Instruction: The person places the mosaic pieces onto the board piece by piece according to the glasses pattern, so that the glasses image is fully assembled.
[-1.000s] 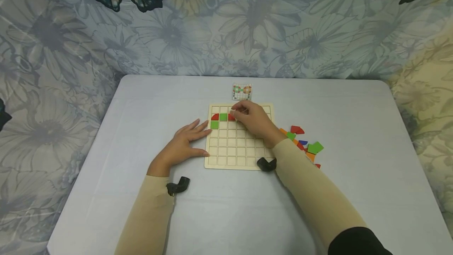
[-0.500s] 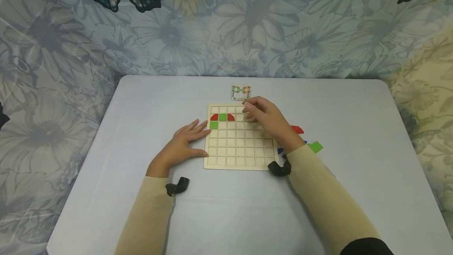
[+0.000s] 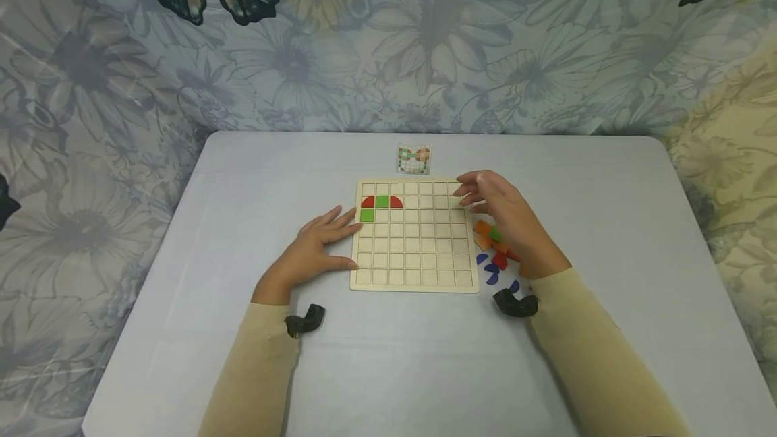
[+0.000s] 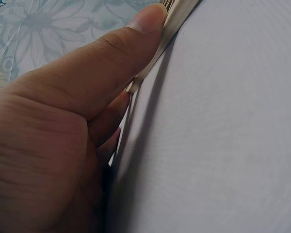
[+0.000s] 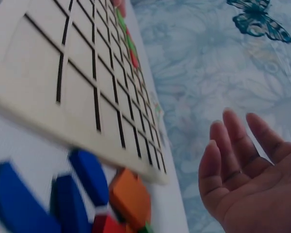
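A square wooden grid board lies on the white table. In its upper left cells sit two red quarter-round pieces, a green square between them, and another green square below the left one. My left hand rests with spread fingers against the board's left edge, thumb touching it in the left wrist view. Above the board's right edge hovers my right hand, fingers loosely bent and holding nothing. Below it lies a pile of loose pieces: an orange piece, blue half-rounds, red and green ones, partly hidden by that hand.
A small pattern card lies just beyond the board's far edge. Both sleeves carry a black wrist mount, such as the right one. Behind the table hangs a floral cloth with butterflies.
My right hand has left the red quarter-round piece in the top row and moved right, off the grid, toward the pile. The left hand has stayed at the board's edge.
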A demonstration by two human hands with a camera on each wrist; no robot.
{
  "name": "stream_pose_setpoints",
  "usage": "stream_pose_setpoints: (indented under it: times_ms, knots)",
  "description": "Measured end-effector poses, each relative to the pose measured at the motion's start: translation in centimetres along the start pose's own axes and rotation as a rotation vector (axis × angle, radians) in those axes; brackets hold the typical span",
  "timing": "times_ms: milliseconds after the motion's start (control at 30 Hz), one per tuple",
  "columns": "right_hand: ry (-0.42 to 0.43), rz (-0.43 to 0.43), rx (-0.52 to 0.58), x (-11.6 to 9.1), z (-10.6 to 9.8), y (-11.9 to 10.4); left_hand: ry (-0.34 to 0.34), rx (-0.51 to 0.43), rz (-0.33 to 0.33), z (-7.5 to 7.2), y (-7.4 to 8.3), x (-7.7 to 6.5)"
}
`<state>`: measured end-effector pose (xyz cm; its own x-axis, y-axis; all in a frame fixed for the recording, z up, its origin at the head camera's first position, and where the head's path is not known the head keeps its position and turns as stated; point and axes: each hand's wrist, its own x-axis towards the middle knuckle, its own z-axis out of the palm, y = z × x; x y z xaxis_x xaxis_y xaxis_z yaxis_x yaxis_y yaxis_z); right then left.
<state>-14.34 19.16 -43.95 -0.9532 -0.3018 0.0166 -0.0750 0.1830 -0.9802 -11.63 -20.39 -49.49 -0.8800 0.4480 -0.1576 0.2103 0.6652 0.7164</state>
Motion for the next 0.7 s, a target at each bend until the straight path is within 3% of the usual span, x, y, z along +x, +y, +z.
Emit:
stream_pose_setpoints:
  times_ms: [467, 700]
  knots:
    - [0.164, 0.029, -0.155, -4.1, -4.8, 1.4, -0.002, 0.014, 0.012, 0.1, -0.2, 0.1]
    - [0.193, 0.114, -0.244, -6.2, -7.1, 3.3, -0.001, 0.006, 0.011, 0.1, -0.3, 0.0]
